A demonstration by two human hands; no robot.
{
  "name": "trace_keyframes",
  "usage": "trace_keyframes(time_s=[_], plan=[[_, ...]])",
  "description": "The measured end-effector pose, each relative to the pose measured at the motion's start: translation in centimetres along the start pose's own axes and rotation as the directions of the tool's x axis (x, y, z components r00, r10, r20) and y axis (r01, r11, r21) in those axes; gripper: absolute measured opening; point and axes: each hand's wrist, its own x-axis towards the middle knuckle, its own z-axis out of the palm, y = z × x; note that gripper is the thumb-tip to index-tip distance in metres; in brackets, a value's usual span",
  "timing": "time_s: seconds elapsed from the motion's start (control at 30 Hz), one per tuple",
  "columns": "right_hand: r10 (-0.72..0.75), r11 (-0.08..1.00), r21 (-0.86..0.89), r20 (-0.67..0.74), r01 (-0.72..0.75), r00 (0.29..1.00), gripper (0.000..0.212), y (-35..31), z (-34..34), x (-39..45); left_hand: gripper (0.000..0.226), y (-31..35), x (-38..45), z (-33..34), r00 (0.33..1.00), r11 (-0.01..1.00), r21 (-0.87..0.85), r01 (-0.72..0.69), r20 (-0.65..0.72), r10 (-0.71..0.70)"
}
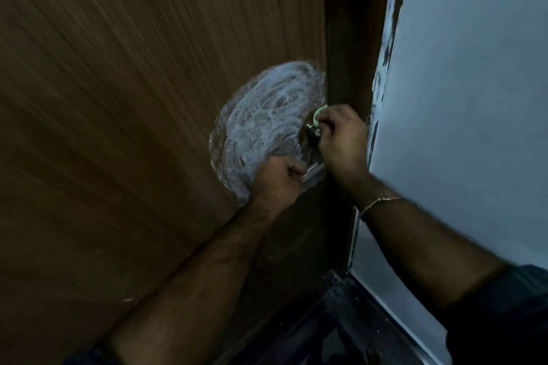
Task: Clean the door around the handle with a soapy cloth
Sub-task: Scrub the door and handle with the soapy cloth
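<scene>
Scrubbing was under way at the latch edge of the brown wooden door [118, 98], where a wide swirl of white soap lather [267, 115] already covered the panel beside the handle. The right hand [341, 139] was clenched around a pale green cloth [319, 112] — only a small bunched corner of it showed above the knuckles — and pressed it against the metal handle [311, 130] close to the door's edge. The left hand [275, 178] was curled shut lower down on the lever end of the handle [311, 170], apparently steadying it; exactly how the fingers wrapped it could not be told in the dim, blurred view. A thin bracelet [379, 201] sat on the right wrist. The dark door frame [350, 38] ran just beside the handle, with the pale painted wall [474, 98] beyond it.

Judged from the lather, the open panel looked well covered and the step in hand was the tight area right at the handle base. To do it well: keep the handle held still with the left hand, work the cloth in small circles around the base plate rather than over it, get under the lever where grime collects, and reach the narrow strip between handle and door edge — the foam looked thinner there. Light pressure should do, so suds do not run down the wood.
</scene>
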Motion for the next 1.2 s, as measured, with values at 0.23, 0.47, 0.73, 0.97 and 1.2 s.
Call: trace_keyframes(time_s=[0.23,0.47,0.73,0.97,1.2], plan=[[-0.078,0.989,-0.107,0.241,0.107,0.967,0.018,1.3,0.2,-1.3,0.024,0.3,-0.2,-0.3,1.0,1.0,0.018,0.015,0.016,-0.015],[-0.195,0.949,-0.16,0.38,0.271,0.904,0.018,1.8,-0.2,-1.8,0.021,0.7,-0.4,-0.6,1.0,0.999,0.041,-0.015,0.022,0.014],[-0.074,0.997,0.025,0.211,0.07,0.975,0.013,1.5,-0.7,-1.1,0.02,0.5,-0.3,-0.4,1.0,1.0,-0.001,-0.002,0.019,0.002],[0.042,0.985,-0.171,0.295,0.01,0.955,0.026,2.7,-2.5,-2.6,0.024,0.1,-0.1,-0.4,0.998,0.999,-0.012,-0.032,0.047,0.033],[-0.073,0.987,-0.1,0.405,0.123,0.912,0.02,0.9,-1.8,-4.9,0.025,0.3,0.0,-0.2,0.996,0.991,-0.101,0.092,0.031,-0.089]])
